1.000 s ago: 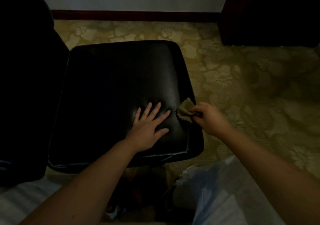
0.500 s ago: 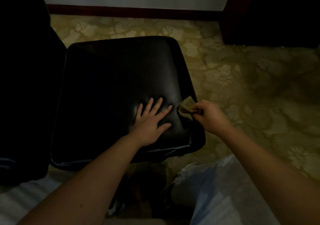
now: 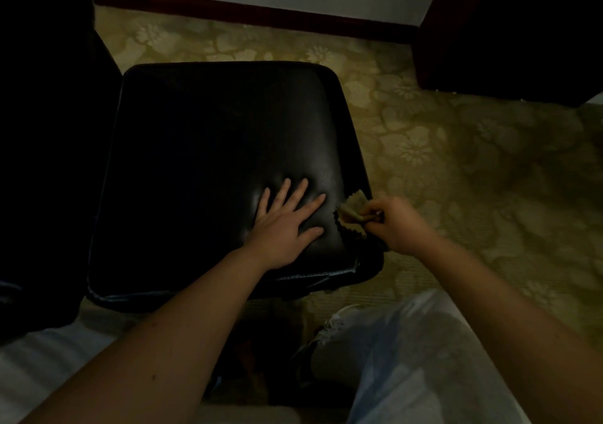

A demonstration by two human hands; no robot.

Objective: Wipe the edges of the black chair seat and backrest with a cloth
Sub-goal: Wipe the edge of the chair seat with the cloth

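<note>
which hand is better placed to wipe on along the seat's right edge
Right. The right hand already pinches the small olive cloth with zigzag edges against the right edge of the black leather chair seat. The left hand lies flat and empty on the seat.

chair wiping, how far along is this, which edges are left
Nothing shows as finished; the dim picture reveals no wiped patches. In hand: the right hand pinches a small cloth against the seat's right edge near the front corner, while the left hand lies flat on the seat, steadying it. Judging from that, the far edge, left edge and backrest probably remain.
</note>
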